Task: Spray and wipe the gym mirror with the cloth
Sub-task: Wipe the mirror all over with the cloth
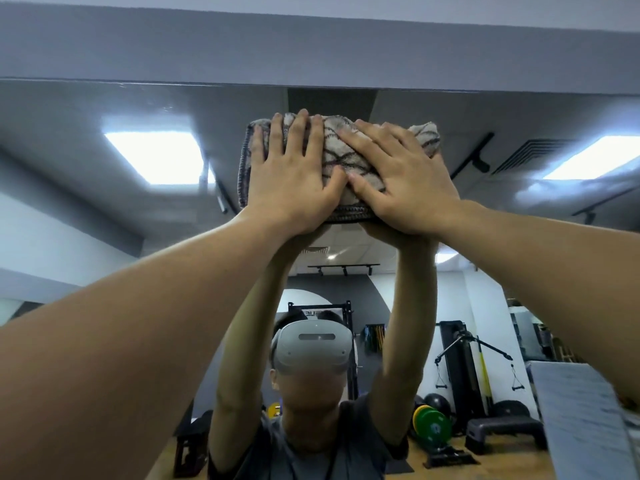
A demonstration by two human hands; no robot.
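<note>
**Near the top edge of the mirror, both palms on the cloth**

High on the mirror (104,237), just below its upper edge, we press the folded cloth (346,157) flat against the glass with both arms stretched overhead. Our left hand (294,178) covers the cloth's left half and our right hand (401,181) its right half; on both, the fingers lie straight and spread apart, pinching nothing, and the two thumbs nearly meet over the middle of the cloth. We judge that we hold it this way because the reach is long: two flat palms spread the pressure across the whole pad and keep it from sliding out, where one hand at full stretch would press weakly. The fold gives a thick, even wiping face.

No spray bottle is in sight, so we take the spraying here as done and the wiping as under way. The reflection shows gym equipment and weight plates (431,427) behind us.
</note>
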